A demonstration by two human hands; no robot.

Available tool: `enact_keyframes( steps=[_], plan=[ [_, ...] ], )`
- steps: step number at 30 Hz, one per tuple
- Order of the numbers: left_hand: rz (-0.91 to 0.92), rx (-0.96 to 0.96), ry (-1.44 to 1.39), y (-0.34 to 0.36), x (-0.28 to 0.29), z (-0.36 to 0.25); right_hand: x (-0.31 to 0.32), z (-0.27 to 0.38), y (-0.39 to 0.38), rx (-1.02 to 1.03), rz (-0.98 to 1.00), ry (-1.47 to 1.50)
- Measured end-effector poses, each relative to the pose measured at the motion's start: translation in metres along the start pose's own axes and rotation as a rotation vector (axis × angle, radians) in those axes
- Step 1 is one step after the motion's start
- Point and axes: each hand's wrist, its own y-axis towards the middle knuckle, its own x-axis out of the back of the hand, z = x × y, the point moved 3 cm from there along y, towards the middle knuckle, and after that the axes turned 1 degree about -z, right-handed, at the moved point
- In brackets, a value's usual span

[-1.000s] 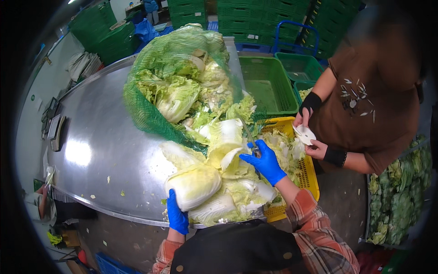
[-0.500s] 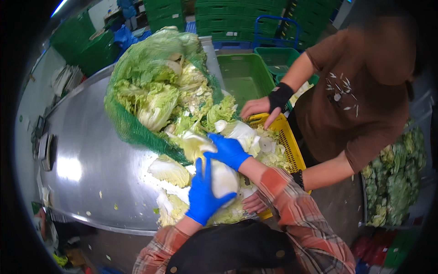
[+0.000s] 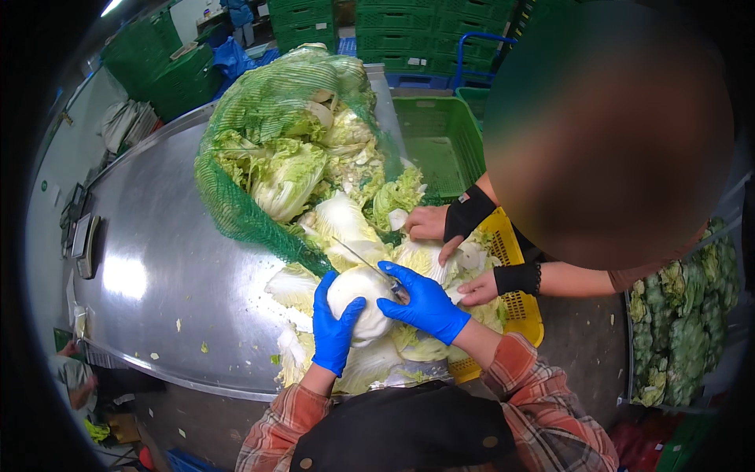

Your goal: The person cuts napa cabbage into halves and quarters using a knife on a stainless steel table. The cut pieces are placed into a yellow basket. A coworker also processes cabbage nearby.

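My gloved left hand [image 3: 334, 329] is wrapped round the side of a pale, rounded napa cabbage [image 3: 358, 299] at the table's near edge. In my right hand [image 3: 429, 305], also in a blue glove, is a knife [image 3: 359, 256]. Its thin blade points up and left, just beyond the cabbage's far side; the handle is mostly covered by my fingers. Loose cabbage leaves [image 3: 342, 220] lie around and under both hands. Beyond them a green mesh sack [image 3: 236, 208] lies open, with more cabbages [image 3: 287, 181] and leaves in it.
A co-worker's hands [image 3: 429, 224] reach in from the right over leaves and a yellow crate [image 3: 523, 315]. A green crate [image 3: 440, 149] stands past the metal table [image 3: 173, 299]. Bagged cabbages [image 3: 684, 315] are at far right, a small device [image 3: 85, 245] at left.
The knife blade now shows at my right hand. Both hands have closed in around the cabbage, now upright between them. The co-worker has leaned in, with both hands over the leaves.
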Motion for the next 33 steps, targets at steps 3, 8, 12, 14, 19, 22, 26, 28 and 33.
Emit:
enact_keyframes(
  steps=[3,8,12,14,19,22,26,28,33],
  plan=[
    [0.01,0.009,-0.007,0.003,0.002,0.002,0.004,0.007,0.004,0.016,0.006,-0.23],
    [-0.004,0.189,-0.065,0.0,0.02,0.016,-0.009,0.011,0.012,0.062,0.003,-0.395],
    [-0.125,0.043,0.13,-0.017,0.024,0.027,-0.013,0.007,0.04,0.152,0.049,-0.531],
    [-0.131,0.008,0.087,-0.022,0.028,0.031,-0.019,0.01,0.041,0.407,-0.011,-0.459],
    [-0.15,-0.014,0.132,-0.031,0.007,0.028,-0.011,0.003,0.078,0.181,-0.001,-0.533],
    [-0.14,0.019,0.008,-0.014,0.004,0.032,-0.006,-0.009,0.096,0.13,-0.05,-0.483],
    [-0.271,0.052,0.118,-0.024,0.041,0.016,-0.03,0.009,0.063,0.258,-0.112,-0.582],
    [-0.248,0.042,0.132,-0.033,0.047,0.027,-0.052,0.003,0.054,0.362,-0.13,-0.547],
    [-0.321,0.133,0.122,-0.016,0.061,0.053,-0.099,0.004,0.052,0.394,0.093,-0.796]
  ],
)
